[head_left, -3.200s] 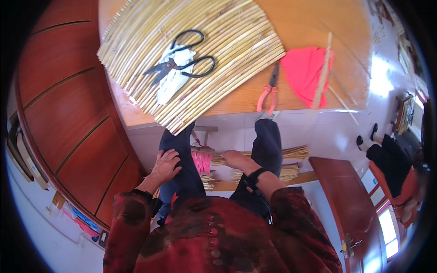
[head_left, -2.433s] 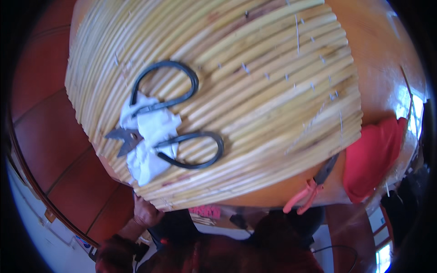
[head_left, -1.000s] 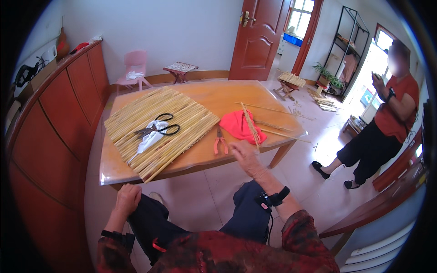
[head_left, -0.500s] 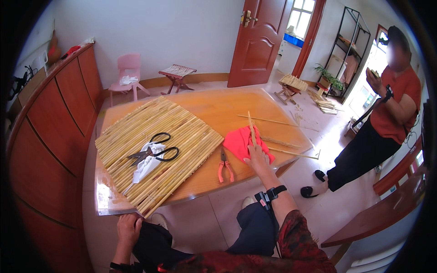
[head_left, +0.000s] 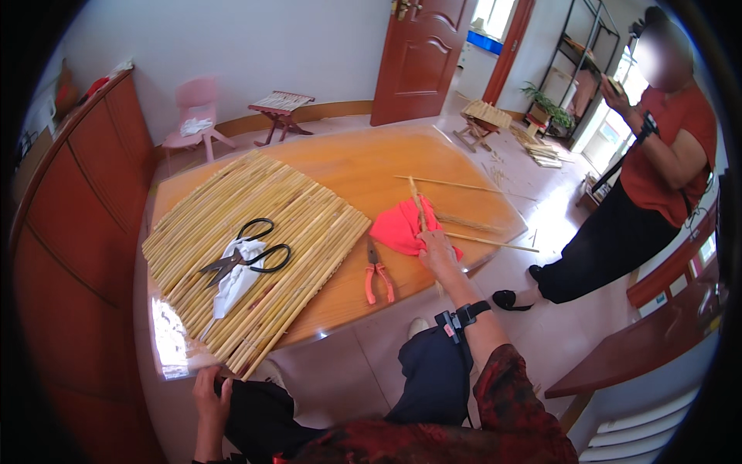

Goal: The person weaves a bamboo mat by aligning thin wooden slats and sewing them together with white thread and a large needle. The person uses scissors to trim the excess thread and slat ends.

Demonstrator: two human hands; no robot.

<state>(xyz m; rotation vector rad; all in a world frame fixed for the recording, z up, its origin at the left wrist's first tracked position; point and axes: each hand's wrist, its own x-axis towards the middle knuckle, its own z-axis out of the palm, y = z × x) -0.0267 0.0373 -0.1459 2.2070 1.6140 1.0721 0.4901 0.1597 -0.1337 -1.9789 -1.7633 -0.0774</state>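
Observation:
My right hand [head_left: 438, 249] is closed round a thin bundle of dry straw stalks [head_left: 417, 197], which points away from me over a crumpled red cloth [head_left: 398, 226]. My left hand [head_left: 210, 393] is at the table's near-left corner, beside the front tip of the mat, fingers curled; what they hold, if anything, is hidden. A large mat of yellow stalks [head_left: 301, 209] laid side by side covers the table's left part. On it, black-handled scissors [head_left: 224, 267] rest over a white cloth [head_left: 232, 294]. Pliers with orange-red handles [head_left: 379, 278] lie between mat and red cloth.
Loose stalks [head_left: 491, 242] stick out past the right edge of the wooden table [head_left: 348, 158]. Another person in a red top [head_left: 680, 139] stands at the right. Red cabinets [head_left: 85, 224] line the left; a pink chair [head_left: 197, 108] and a folding stool [head_left: 282, 103] stand behind.
The view has shifted, so the room and table appear farther left. My right hand stays on the straw bundle. My left hand keeps its place near the table corner, thumb now showing.

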